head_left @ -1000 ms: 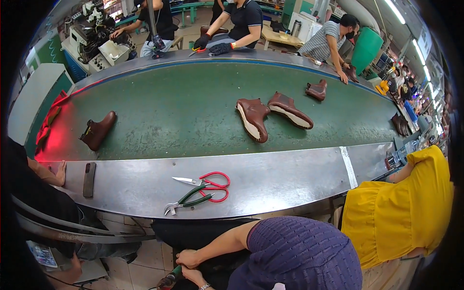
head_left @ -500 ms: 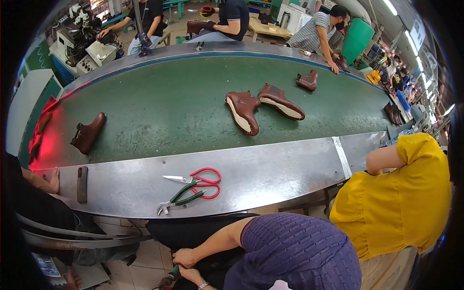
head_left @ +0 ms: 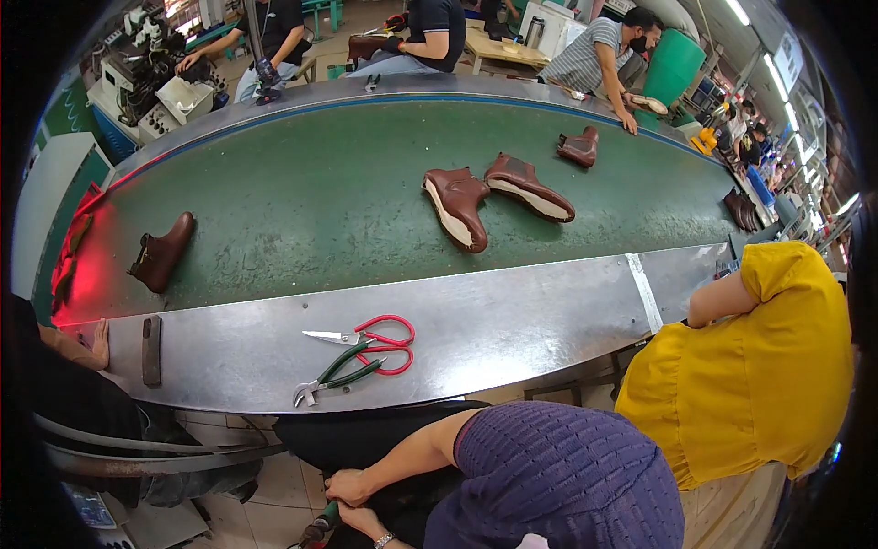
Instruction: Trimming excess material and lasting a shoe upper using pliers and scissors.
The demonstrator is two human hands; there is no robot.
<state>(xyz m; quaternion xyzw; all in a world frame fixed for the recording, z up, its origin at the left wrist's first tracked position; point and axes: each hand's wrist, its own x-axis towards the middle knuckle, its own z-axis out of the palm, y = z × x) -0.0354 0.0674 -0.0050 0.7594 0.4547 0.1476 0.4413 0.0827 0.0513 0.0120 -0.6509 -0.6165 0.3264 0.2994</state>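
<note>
Low at the bottom of the view, my right hand (head_left: 348, 488) and my left hand (head_left: 364, 521), with a band at its wrist, meet over my dark-clothed lap. Both sets of fingers are curled. Beside the fingertips shows a green-handled tool (head_left: 317, 527); whether either hand grips it is unclear. Ahead on the metal ledge, red-handled scissors (head_left: 395, 341) lie against green-handled pliers (head_left: 340, 372). Beyond them, brown ankle boots rest on the green belt: a tipped pair (head_left: 462, 206) (head_left: 530, 188) with pale soles showing, one boot (head_left: 165, 252) leftward and another (head_left: 579, 146) farther back.
A dark phone (head_left: 152, 351) lies on the metal ledge (head_left: 512, 320) near another person's hand (head_left: 99, 348). A person in yellow (head_left: 741, 366) sits close on my right. Across the green belt (head_left: 320, 201), several people work. A curved metal bar (head_left: 165, 457) stands at lower left.
My hands stay in place. The table and boots sit slightly farther left and higher in view. Across the belt, a person in a striped shirt has turned a boot so its pale sole shows.
</note>
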